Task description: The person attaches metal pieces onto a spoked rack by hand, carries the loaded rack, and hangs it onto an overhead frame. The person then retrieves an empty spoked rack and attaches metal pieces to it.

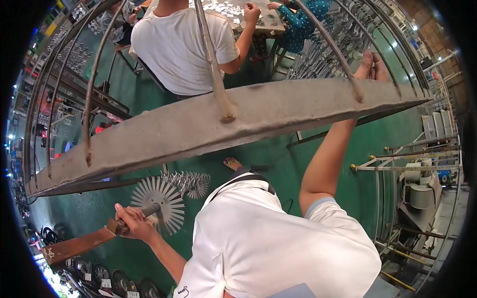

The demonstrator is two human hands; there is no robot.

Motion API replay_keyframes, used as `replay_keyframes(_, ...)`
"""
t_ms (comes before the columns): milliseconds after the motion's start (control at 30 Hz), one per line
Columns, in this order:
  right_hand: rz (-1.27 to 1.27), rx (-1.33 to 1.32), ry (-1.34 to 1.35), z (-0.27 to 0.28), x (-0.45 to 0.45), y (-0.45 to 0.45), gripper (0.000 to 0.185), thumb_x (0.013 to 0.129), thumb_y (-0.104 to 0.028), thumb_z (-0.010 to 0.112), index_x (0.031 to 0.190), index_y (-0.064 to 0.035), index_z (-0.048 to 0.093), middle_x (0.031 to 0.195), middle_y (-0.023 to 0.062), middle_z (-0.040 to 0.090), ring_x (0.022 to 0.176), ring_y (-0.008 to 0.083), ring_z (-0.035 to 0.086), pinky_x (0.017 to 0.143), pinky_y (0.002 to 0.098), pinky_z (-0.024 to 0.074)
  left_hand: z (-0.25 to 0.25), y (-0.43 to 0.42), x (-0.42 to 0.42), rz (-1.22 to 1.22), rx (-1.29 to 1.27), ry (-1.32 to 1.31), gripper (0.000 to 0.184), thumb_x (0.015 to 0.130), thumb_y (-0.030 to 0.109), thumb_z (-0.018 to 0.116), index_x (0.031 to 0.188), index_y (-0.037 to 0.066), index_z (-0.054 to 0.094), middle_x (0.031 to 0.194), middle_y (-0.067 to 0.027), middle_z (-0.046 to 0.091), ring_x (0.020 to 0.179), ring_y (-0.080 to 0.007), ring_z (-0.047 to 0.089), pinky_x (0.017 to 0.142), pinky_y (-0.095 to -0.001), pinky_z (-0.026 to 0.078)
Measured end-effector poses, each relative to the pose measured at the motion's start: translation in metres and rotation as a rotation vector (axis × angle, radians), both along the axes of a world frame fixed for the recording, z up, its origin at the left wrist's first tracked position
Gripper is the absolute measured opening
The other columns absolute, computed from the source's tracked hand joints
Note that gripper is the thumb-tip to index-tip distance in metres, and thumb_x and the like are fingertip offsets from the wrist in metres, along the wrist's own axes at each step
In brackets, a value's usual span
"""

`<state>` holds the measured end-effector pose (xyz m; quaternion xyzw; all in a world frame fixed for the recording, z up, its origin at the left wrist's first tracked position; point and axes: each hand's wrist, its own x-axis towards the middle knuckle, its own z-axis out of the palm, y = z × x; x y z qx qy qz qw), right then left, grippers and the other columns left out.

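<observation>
A large curved grey metal band [174,125] with rusty rods [211,54] crosses the view in front of me. My left hand [133,222] is closed round a short metal shaft [150,210] at the end of a rusty brown bar [82,246]. Just beyond that hand is a slotted metal disc [171,198]. At the upper right, my right hand [371,68] is at the frame's rods, its fingers bent against them; the band hides part of the palm and wrist.
A person in a white shirt [184,49] sits at a table [271,31] strewn with small pieces. Another person in dotted green clothing [300,30] is beside it. Metal parts hang at the upper right. Racks and machinery [417,191] stand at right; black round items [121,282] lie lower left.
</observation>
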<state>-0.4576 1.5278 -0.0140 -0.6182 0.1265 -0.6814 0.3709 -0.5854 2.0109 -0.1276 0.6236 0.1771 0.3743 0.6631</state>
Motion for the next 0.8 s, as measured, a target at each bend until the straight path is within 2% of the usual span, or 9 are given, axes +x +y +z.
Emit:
replay_keyframes(33,0.002,0.052,0.043,-0.002,-0.008,0.003,0.031,0.084,-0.024,0.076,0.097,0.0036,0.071,0.086,0.007,0.069,0.075,0.0143,0.061,0.066,0.0286,0.049,0.001,-0.001,0.0,-0.005,0.001,-0.005,0.049,0.1,0.017,0.053,0.056,0.014,0.031,0.044,0.003,0.029,0.035,-0.0058,0.023,0.037,-0.023,0.022)
replay_keyframes(133,-0.121,-0.218,0.13,-0.016,-0.032,0.006,0.024,0.083,-0.018,0.075,0.09,0.0045,0.071,0.084,0.0071,0.069,0.072,0.0132,0.061,0.064,0.0291,0.0494,0.003,0.001,-0.001,-0.016,-0.001,0.034,0.049,0.1,0.019,0.052,0.054,0.015,0.034,0.045,0.0036,0.03,0.037,-0.0059,0.025,0.039,-0.0232,0.023)
replay_keyframes(233,-0.187,-0.134,0.312,-0.029,-0.063,0.03,0.012,0.084,0.0,0.067,0.095,0.0058,0.07,0.085,0.0065,0.069,0.073,0.0099,0.061,0.067,0.0265,0.05,0.007,-0.001,0.002,0.019,0.03,0.032,0.049,0.099,0.02,0.054,0.055,0.015,0.034,0.045,0.0034,0.031,0.037,-0.0061,0.025,0.039,-0.0239,0.023)
replay_keyframes(300,-0.096,0.055,0.295,-0.04,-0.078,0.042,0.013,0.086,-0.004,0.066,0.092,0.0075,0.07,0.088,0.0067,0.07,0.075,0.0108,0.062,0.068,0.0245,0.0495,0.005,0.002,0.001,0.043,0.021,0.025,0.048,0.098,0.019,0.055,0.055,0.015,0.034,0.046,0.0033,0.032,0.038,-0.0065,0.026,0.039,-0.0246,0.023)
replay_keyframes(367,0.027,0.08,0.312,-0.044,-0.083,0.056,0.016,0.087,-0.004,0.067,0.097,0.0082,0.069,0.091,0.0079,0.07,0.079,0.0111,0.062,0.072,0.0239,0.0498,0.007,0.005,0.009,0.078,0.015,0.003,0.047,0.096,0.015,0.059,0.055,0.015,0.035,0.045,0.0031,0.037,0.037,-0.0045,0.031,0.037,-0.0242,0.023)
replay_keyframes(533,0.308,0.189,0.377,-0.063,-0.077,0.084,0.025,0.089,-0.008,0.068,0.108,0.009,0.066,0.099,0.0104,0.069,0.089,0.0126,0.063,0.081,0.0238,0.0509,0.028,0.0,0.03,0.018,0.022,-0.088,0.043,0.094,0.014,0.061,0.057,0.014,0.039,0.045,0.0032,0.037,0.036,-0.0046,0.031,0.036,-0.0237,0.025)
replay_keyframes(633,0.494,0.21,0.422,-0.09,-0.082,0.087,0.024,0.09,-0.007,0.067,0.108,0.0087,0.065,0.101,0.01,0.068,0.091,0.0129,0.062,0.083,0.0237,0.0492,0.039,-0.007,0.031,0.043,0.055,-0.049,0.046,0.096,0.015,0.057,0.055,0.013,0.038,0.046,0.0023,0.032,0.035,-0.0071,0.03,0.037,-0.0251,0.026)
replay_keyframes(767,0.874,0.175,0.516,-0.112,-0.084,0.093,0.015,0.091,0.001,0.061,0.104,0.0032,0.068,0.102,0.0043,0.066,0.092,0.0091,0.058,0.084,0.0209,0.045,0.047,-0.008,0.032,0.014,0.084,-0.079,0.046,0.095,0.018,0.061,0.055,0.013,0.038,0.045,0.0031,0.032,0.035,-0.0072,0.031,0.036,-0.0248,0.025)
replay_keyframes(800,0.995,0.147,0.531,-0.117,-0.084,0.095,0.017,0.092,0.001,0.059,0.107,0.0024,0.068,0.107,0.0054,0.064,0.096,0.0092,0.056,0.086,0.0208,0.0438,0.052,-0.011,0.032,0.013,0.088,-0.078,0.046,0.095,0.018,0.06,0.055,0.013,0.039,0.045,0.0028,0.032,0.035,-0.0073,0.032,0.037,-0.0246,0.026)
